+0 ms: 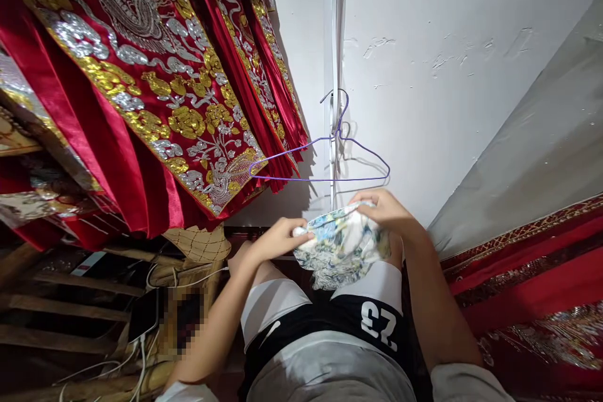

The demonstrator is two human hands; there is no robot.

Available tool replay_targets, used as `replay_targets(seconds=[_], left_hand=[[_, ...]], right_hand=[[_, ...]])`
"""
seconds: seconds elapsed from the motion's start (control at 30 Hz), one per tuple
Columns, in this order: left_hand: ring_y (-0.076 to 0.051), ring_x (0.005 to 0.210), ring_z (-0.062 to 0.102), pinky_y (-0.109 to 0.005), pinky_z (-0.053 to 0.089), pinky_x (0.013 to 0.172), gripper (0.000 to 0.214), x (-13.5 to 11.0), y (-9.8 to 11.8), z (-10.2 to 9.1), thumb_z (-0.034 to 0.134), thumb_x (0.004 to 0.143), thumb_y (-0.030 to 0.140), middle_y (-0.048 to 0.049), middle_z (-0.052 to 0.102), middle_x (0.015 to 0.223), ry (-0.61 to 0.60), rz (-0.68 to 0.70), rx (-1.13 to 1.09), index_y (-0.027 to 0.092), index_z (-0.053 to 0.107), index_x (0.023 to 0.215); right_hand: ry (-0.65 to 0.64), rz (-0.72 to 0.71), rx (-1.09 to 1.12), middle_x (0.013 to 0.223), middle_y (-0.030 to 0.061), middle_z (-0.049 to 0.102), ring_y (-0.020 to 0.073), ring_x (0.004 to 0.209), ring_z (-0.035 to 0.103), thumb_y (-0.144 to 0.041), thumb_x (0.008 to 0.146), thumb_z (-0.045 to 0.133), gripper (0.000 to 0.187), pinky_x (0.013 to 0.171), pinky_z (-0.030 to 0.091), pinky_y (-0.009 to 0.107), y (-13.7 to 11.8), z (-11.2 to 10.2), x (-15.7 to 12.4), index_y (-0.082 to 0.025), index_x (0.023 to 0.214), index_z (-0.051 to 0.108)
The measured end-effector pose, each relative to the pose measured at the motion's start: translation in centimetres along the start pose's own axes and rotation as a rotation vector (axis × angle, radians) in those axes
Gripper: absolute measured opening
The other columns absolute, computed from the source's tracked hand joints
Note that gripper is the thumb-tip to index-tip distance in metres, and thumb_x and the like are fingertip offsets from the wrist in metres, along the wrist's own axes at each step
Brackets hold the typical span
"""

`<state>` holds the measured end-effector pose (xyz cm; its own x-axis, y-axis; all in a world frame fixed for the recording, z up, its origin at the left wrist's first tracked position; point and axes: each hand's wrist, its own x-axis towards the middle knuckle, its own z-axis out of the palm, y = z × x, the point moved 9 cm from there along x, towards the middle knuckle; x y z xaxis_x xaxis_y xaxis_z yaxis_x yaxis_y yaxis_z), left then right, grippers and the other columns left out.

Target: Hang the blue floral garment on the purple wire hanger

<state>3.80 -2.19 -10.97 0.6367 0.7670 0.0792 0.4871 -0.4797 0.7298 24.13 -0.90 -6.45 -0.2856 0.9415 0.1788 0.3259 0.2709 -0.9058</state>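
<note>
Between my two hands, above my lap, is a bunched piece of floral cloth [343,245] in white, blue, green and pale yellow. It looks like a small garment, but its folds hide the exact kind. My left hand [285,235] pinches its upper left edge between thumb and fingers. At the upper right edge, my right hand [381,207] is closed on the same cloth. Just beyond the hands, a bare purple wire hanger [320,179] hangs by the white wall, touching neither hand.
Red embroidered garments [188,94] with gold and silver sequins hang at the left. A wooden rack or bench [61,308] at lower left holds a phone [144,314] and white cables. More red sequinned fabric [541,270] lies at the right, by a grey sheet [532,157].
</note>
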Motion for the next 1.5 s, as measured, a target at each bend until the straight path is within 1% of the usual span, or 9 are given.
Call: replay_targets(seconds=[0.1, 0.17, 0.43, 0.67, 0.93, 1.1, 1.17, 1.27, 1.5], left_hand=[[-0.012, 0.063, 0.041, -0.023, 0.030, 0.058, 0.050, -1.8, 0.2, -4.2, 0.053, 0.096, 0.059, 0.0033, 0.047, 0.065, 0.103, -0.063, 0.161, 0.016, 0.056, 0.072], [-0.012, 0.061, 0.041, -0.024, 0.029, 0.057, 0.050, -2.5, 1.0, -5.7, 0.050, 0.097, 0.059, 0.0027, 0.049, 0.064, 0.077, -0.078, 0.259, 0.016, 0.056, 0.072], [-0.021, 0.068, 0.064, -0.029, 0.041, 0.064, 0.026, -3.4, -1.5, -8.1, 0.049, 0.094, 0.027, -0.0092, 0.071, 0.077, -0.063, -0.419, 0.756, 0.019, 0.063, 0.073], [-0.034, 0.132, 0.057, -0.055, 0.042, 0.112, 0.019, -0.9, 5.2, -11.4, 0.043, 0.098, 0.026, -0.0197, 0.063, 0.140, 0.477, 0.047, 0.673, 0.019, 0.059, 0.091], [-0.026, 0.118, 0.066, -0.043, 0.051, 0.104, 0.040, 3.0, 7.6, -12.7, 0.042, 0.094, 0.012, -0.0128, 0.071, 0.127, 0.480, 0.249, 0.467, 0.017, 0.058, 0.131], [-0.027, 0.114, 0.064, -0.042, 0.051, 0.102, 0.036, 3.2, 6.8, -13.1, 0.040, 0.095, 0.013, -0.0149, 0.069, 0.119, 0.478, 0.240, 0.578, 0.013, 0.064, 0.123], [-0.026, 0.111, 0.062, -0.041, 0.051, 0.099, 0.035, 2.9, 6.8, -13.3, 0.039, 0.097, 0.014, -0.0142, 0.066, 0.116, 0.493, 0.237, 0.594, 0.013, 0.063, 0.123], [-0.025, 0.108, 0.060, -0.040, 0.051, 0.098, 0.031, 2.5, 7.1, -13.6, 0.040, 0.099, 0.016, -0.0134, 0.060, 0.117, 0.530, 0.247, 0.579, 0.016, 0.062, 0.121], [-0.026, 0.105, 0.060, -0.041, 0.048, 0.097, 0.025, 2.4, 6.8, -15.4, 0.044, 0.102, 0.032, -0.0126, 0.061, 0.114, 0.643, 0.146, 0.535, 0.018, 0.064, 0.108]], right_hand=[[0.352, -0.181, -0.024, 0.122, 0.0078, 0.074, 0.0276, 0.120, 0.064, -0.021, 0.077, 0.059, 0.037, 0.104, 0.048, 0.038, 0.2, -3.5, 3.1, -0.021, 0.109, 0.077], [0.361, -0.207, -0.045, 0.132, 0.0074, 0.071, 0.0268, 0.130, 0.059, -0.019, 0.077, 0.055, 0.045, 0.111, 0.043, 0.040, 1.1, -2.9, 5.3, -0.022, 0.118, 0.075], [0.276, -0.123, -0.226, 0.080, 0.0033, 0.073, 0.0231, 0.079, 0.065, -0.026, 0.080, 0.057, 0.018, 0.069, 0.045, 0.030, 3.0, -2.9, 3.4, -0.019, 0.081, 0.073], [0.346, -0.062, -0.328, 0.071, 0.0000, 0.067, 0.0191, 0.072, 0.059, -0.027, 0.082, 0.058, 0.017, 0.063, 0.039, 0.027, 1.7, -6.5, -1.5, -0.018, 0.079, 0.071], [0.261, -0.071, -0.207, 0.115, 0.0053, 0.078, 0.0285, 0.110, 0.068, -0.023, 0.079, 0.058, 0.041, 0.090, 0.052, 0.033, -0.4, -3.9, -4.0, -0.023, 0.115, 0.078], [0.724, -0.050, -0.223, 0.086, 0.0028, 0.075, 0.0203, 0.065, 0.063, -0.030, 0.077, 0.067, 0.096, 0.063, 0.051, 0.031, -0.6, -9.6, -7.3, -0.020, 0.163, 0.026], [0.805, -0.023, -0.250, 0.075, 0.0011, 0.071, 0.0178, 0.056, 0.056, -0.038, 0.078, 0.069, 0.090, 0.056, 0.046, 0.029, -0.3, -11.6, -7.7, -0.016, 0.159, 0.034], [0.696, 0.097, -0.244, 0.055, -0.0004, 0.061, 0.0155, 0.047, 0.047, -0.053, 0.082, 0.066, 0.053, 0.048, 0.039, 0.028, 0.7, -12.8, -6.8, -0.014, 0.118, 0.071], [0.239, 0.180, -0.139, 0.055, 0.0004, 0.063, 0.0143, 0.048, 0.053, -0.063, 0.071, 0.080, 0.047, 0.045, 0.039, 0.024, -1.3, -10.9, -6.9, -0.017, 0.083, 0.074]])
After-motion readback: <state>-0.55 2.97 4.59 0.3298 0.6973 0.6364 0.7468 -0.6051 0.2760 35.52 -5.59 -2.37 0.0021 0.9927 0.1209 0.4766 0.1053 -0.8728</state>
